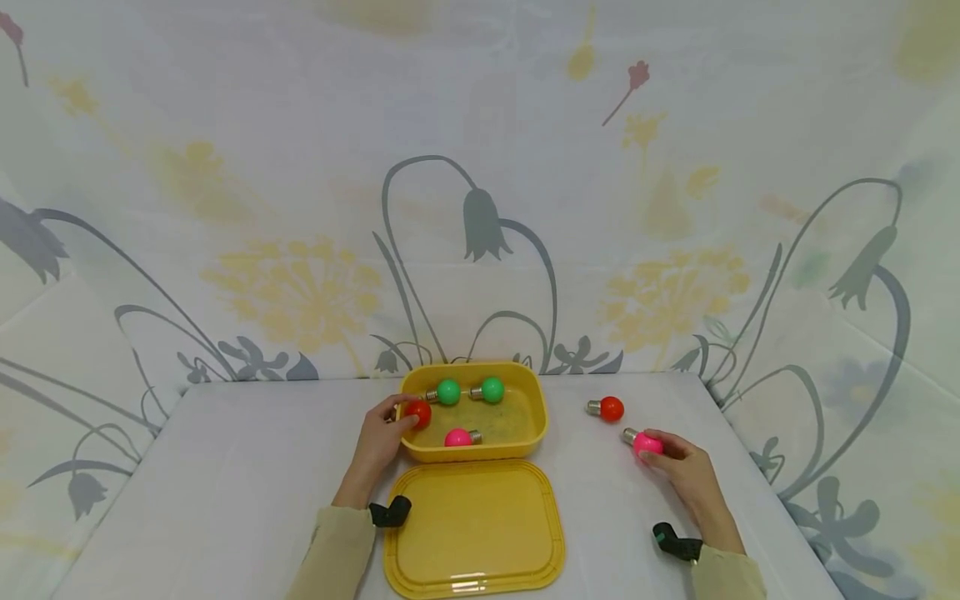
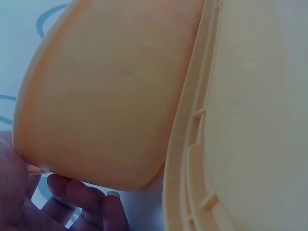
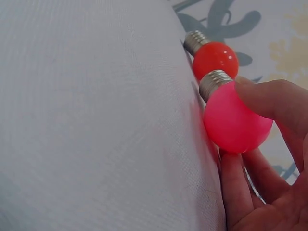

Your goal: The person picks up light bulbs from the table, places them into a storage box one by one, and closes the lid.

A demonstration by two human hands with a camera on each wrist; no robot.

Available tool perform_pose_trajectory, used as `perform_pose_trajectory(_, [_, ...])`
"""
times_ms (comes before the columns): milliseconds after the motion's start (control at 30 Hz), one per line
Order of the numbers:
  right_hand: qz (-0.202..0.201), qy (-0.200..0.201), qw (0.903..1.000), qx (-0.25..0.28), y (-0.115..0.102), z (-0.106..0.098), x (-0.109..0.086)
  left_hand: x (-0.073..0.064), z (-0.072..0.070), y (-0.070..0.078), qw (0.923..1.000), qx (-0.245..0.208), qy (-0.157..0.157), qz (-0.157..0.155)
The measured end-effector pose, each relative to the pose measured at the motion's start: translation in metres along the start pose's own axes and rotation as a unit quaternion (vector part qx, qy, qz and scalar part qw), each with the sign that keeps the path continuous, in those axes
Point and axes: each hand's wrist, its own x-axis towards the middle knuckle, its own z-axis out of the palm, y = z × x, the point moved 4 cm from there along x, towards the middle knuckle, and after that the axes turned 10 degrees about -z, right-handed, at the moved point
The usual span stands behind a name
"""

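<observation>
Right hand [image 1: 684,468] pinches pink bulb [image 1: 647,446] over white cloth [image 1: 262,467], near loose red bulb [image 1: 612,409]; left hand [image 1: 378,435] pinches red bulb [image 1: 419,412] at tub [image 1: 517,421] wall. Slack pinch could let round bulb roll; catching rim could spill it outside. Glossy globes [image 3: 238,122], ribbed metallic screw bases [image 3: 215,83]. Round-cornered yellow plastic tub holds green bulbs [image 1: 448,392], second pink bulb [image 1: 458,438]; flat lid [image 1: 474,529] nearer.

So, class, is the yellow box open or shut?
Open. The box is uncovered, bulbs show inside, and the yellow lid lies beside it on the table.
</observation>
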Motion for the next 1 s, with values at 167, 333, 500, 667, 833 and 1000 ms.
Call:
perform_pose_trajectory(167, [0.001, -0.001, 1.0, 0.007, 0.0008, -0.0019, -0.001, -0.0015, 0.001, 0.0007, 1.0, 0.002, 0.004, -0.002])
perform_pose_trajectory(333, [-0.012, -0.008, 0.9999, 0.007, -0.0005, -0.0024, -0.0001, -0.0016, 0.0006, 0.0012, 1.0, -0.002, 0.006, -0.004])
perform_pose_trajectory(500, [-0.024, -0.008, 0.9996, 0.013, -0.0024, -0.0017, -0.0016, -0.0001, 0.0002, 0.0016, 1.0, -0.003, 0.001, -0.005])
perform_pose_trajectory(667, [-0.03, -0.003, 0.9995, 0.011, -0.0015, -0.0007, -0.0041, 0.0, -0.0001, 0.0014, 1.0, -0.001, -0.004, -0.005])
perform_pose_trajectory(833, [-0.041, 0.0, 0.9991, 0.014, -0.0018, 0.0003, -0.0054, -0.0004, -0.0012, 0.0009, 0.9999, -0.009, -0.003, -0.005])
perform_pose_trajectory(1000, [-0.035, -0.001, 0.9993, 0.012, -0.0022, -0.0002, -0.0059, -0.0004, -0.0003, 0.0012, 0.9999, -0.011, -0.01, -0.004])
